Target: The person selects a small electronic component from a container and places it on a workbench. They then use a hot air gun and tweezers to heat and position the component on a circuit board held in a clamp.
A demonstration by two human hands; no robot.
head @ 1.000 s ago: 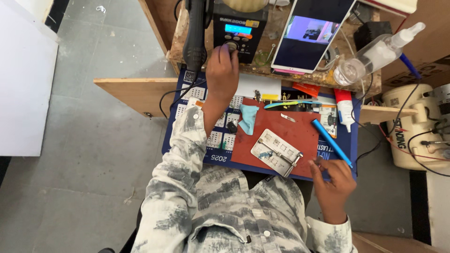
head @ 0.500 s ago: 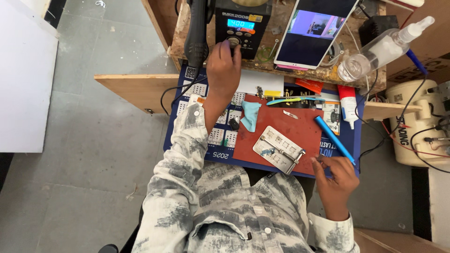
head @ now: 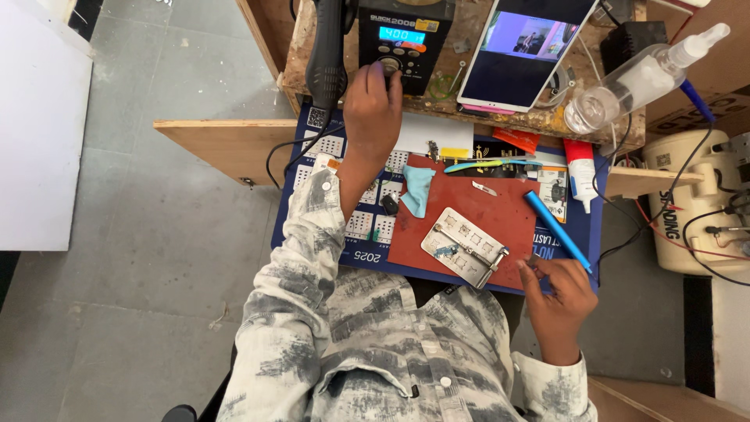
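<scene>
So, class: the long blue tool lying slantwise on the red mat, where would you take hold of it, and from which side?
Grip the blue tool on its bare middle shaft, coming from above with fingers across its width. It lies flat and slanted on the red mat, its lower end close to the right hand, so the ends are less free. The metal fixture plate lies apart to its left, leaving room.

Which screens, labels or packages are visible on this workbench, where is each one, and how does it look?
Station display: small blue lit rectangle on a black box, above the left hand.
Tablet screen: propped at top centre, dark with a pale picture.
Spray bottle: clear, lying top right.
Glue tube: white with red, right of the red mat.
</scene>
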